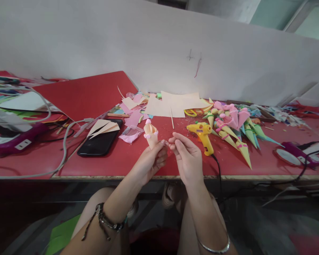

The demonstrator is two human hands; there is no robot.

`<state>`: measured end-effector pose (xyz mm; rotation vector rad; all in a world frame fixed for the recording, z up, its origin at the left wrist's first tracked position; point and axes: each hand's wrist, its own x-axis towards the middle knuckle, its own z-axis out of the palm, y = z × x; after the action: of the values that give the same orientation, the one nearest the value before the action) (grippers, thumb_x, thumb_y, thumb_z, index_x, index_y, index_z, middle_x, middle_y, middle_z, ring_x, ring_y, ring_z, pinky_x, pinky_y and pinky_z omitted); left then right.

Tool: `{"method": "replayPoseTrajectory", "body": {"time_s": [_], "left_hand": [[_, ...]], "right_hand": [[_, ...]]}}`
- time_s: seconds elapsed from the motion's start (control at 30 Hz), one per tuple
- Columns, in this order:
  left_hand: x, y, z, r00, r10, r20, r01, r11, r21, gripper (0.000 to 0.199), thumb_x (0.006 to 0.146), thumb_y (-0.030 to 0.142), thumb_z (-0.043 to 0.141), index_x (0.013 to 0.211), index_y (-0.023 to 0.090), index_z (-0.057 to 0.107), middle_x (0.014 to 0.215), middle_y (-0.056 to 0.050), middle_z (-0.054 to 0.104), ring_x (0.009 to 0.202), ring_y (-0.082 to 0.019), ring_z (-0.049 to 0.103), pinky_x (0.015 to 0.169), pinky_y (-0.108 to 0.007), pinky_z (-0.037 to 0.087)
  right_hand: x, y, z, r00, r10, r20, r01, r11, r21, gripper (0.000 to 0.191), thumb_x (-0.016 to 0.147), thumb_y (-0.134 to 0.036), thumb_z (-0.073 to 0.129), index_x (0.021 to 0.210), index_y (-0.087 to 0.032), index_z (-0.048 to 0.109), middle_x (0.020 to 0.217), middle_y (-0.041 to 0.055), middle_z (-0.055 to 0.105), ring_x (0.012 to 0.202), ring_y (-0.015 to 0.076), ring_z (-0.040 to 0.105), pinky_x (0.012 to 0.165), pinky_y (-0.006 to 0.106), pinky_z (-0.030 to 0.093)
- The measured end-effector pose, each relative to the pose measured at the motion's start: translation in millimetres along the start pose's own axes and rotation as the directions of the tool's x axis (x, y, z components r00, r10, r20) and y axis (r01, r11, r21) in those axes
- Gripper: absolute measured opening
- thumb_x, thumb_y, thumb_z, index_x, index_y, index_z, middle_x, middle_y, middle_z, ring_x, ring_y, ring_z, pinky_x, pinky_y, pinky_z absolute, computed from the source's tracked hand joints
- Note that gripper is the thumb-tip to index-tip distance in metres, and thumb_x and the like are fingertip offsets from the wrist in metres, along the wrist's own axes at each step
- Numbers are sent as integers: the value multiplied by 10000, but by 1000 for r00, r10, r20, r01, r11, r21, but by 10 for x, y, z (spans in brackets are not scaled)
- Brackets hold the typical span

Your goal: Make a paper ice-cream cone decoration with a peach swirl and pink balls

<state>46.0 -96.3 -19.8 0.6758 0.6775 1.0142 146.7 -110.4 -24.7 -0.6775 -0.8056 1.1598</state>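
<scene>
Closed around the lower part of a small peach paper cone [150, 136] is my left hand [152, 161]. Pink beads or balls sit round the cone's middle and one at its top. My right hand [188, 157] is beside it, thumb and fingertips pinched together close to the left thumb. Something tiny and pale seems to be between the fingertips of both hands, too small to make out. A yellow glue gun [202, 134] lies just right of my right hand. Beyond the hands a thin pale stick [171, 118] lies on the red table [138, 164].
To the right lies a pile of finished-looking pastel cones [235, 124]. At left are a black phone [99, 147] with peach paper pieces [102, 126] on it, and a red board [90, 94]. Peach sheets [175, 102] and pink scraps lie at the back. Cables cross both sides.
</scene>
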Motion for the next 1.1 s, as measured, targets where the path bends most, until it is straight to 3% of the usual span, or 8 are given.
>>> {"method": "replayPoseTrajectory", "body": {"time_s": [0.1, 0.2, 0.33, 0.53, 0.67, 0.87, 1.0, 1.1], "left_hand": [[1, 0, 6, 1000, -1, -13, 1, 1000, -2, 314, 630, 360, 693, 667, 152, 461, 445, 114, 292, 345, -1, 207, 315, -114, 149], [-5, -20, 14, 1000, -19, 3, 19, 1000, 10, 326, 633, 364, 691, 642, 150, 445, 449, 111, 295, 350, 2, 207, 320, -114, 152], [-16, -65, 28, 997, -53, 53, 52, 999, 16, 343, 651, 359, 680, 609, 157, 406, 456, 110, 279, 366, -3, 202, 331, -116, 165], [-27, -118, 60, 996, -59, 69, 54, 996, 69, 388, 609, 413, 699, 618, 173, 394, 450, 113, 265, 372, -13, 199, 344, -129, 165], [-43, -156, 97, 998, -68, -12, 69, 990, 122, 397, 595, 473, 685, 620, 164, 437, 436, 104, 286, 373, -20, 267, 365, -144, 184], [-66, -193, 172, 995, -78, -56, 87, 979, 184, 373, 634, 487, 645, 741, 145, 542, 528, 39, 510, 458, -67, 461, 433, -179, 316], [-74, -191, 190, 996, -74, -49, 82, 978, 191, 365, 634, 481, 646, 709, 142, 535, 515, 38, 512, 455, -67, 463, 439, -178, 325], [-83, -187, 185, 994, -76, -76, 90, 978, 189, 376, 609, 482, 666, 654, 145, 506, 474, 55, 466, 418, -53, 424, 429, -173, 308]], "right_hand": [[-3, -14, 15, 1000, -5, -22, 5, 999, 42, 125, 736, -197, 589, 848, -212, 644, 748, -24, 673, 687, 88, 604, 716, 264, 488], [-9, -11, 16, 998, -65, -22, 66, 997, 38, 49, 764, -244, 571, 761, -210, 606, 642, -42, 647, 592, 84, 581, 612, 239, 482], [-16, -1, -2, 976, -218, 10, 218, 968, -128, 58, 738, -253, 604, 705, -206, 597, 606, -48, 595, 548, 79, 538, 544, 215, 446], [-23, -24, 9, 900, -431, 63, 416, 811, -410, 77, 744, -221, 596, 750, -238, 671, 839, 4, 578, 841, 135, 555, 759, 300, 459], [-43, -22, 37, 885, -450, 116, 450, 766, -459, 104, 746, -209, 602, 776, -263, 686, 946, 10, 573, 945, 150, 536, 848, 341, 438], [-58, -16, 48, 890, -441, 117, 434, 738, -517, 109, 745, -223, 612, 806, -261, 694, 994, 15, 574, 962, 151, 536, 869, 346, 444], [-50, -26, 49, 896, -426, 124, 421, 729, -541, 128, 759, -216, 588, 814, -268, 692, 986, 12, 585, 950, 147, 545, 878, 348, 449], [-50, -34, 57, 910, -399, 113, 400, 773, -493, 147, 764, -200, 578, 822, -277, 689, 988, 11, 590, 962, 148, 545, 891, 342, 439]]}}
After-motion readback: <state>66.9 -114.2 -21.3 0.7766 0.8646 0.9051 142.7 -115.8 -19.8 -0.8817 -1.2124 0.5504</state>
